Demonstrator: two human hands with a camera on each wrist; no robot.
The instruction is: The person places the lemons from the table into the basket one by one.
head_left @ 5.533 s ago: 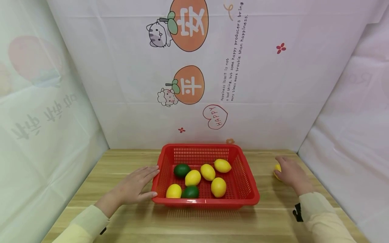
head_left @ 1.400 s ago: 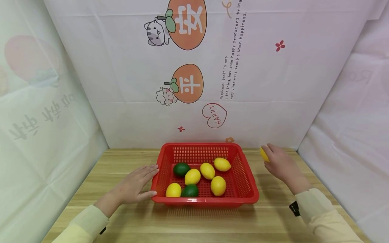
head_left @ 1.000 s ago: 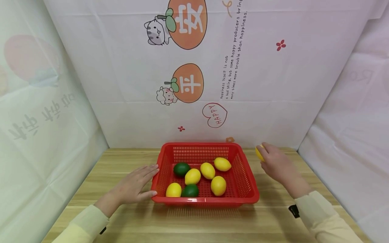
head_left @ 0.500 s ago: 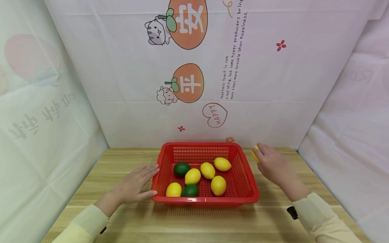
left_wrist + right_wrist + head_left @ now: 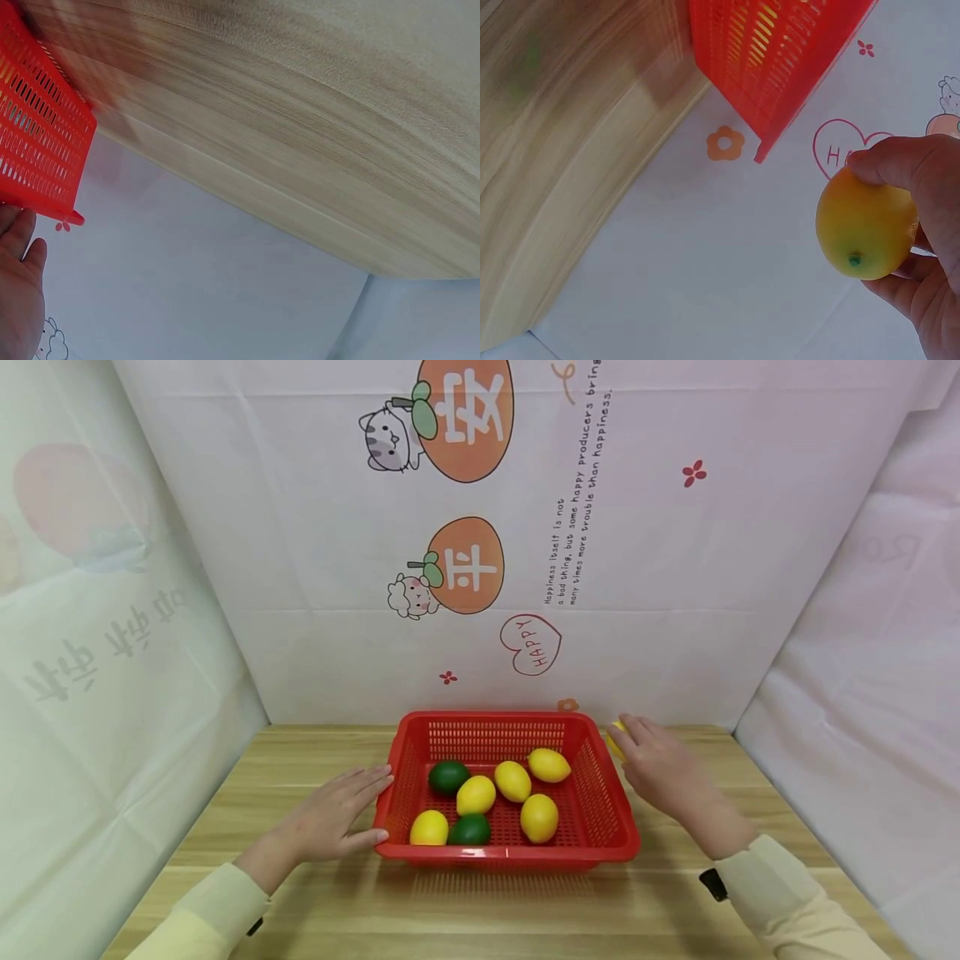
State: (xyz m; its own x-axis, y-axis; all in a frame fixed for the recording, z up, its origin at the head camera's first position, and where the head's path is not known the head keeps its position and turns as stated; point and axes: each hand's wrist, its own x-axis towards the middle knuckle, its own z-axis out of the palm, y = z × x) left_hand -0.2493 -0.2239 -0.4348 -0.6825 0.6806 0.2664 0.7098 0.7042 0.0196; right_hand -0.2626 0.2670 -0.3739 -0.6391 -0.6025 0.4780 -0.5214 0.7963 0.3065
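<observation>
My right hand grips a yellow lemon between thumb and fingers, just outside the right rim of the red plastic basket. A green tip shows on this lemon in the right wrist view. My left hand rests against the basket's left rim with its fingers straight. Inside the basket lie several yellow lemons, one at the front right, and two dark green fruits, one at the back left and another near the front. In the left wrist view, fingertips touch the basket's rim from outside.
The basket stands on a wood-grain table near its back edge. Behind it rises a white printed cloth, with more white cloth hanging at the left and right sides.
My right hand first held the lemon down on the table at the right. It has since lifted it and carried it left to the basket's rim. The left hand stays put.
</observation>
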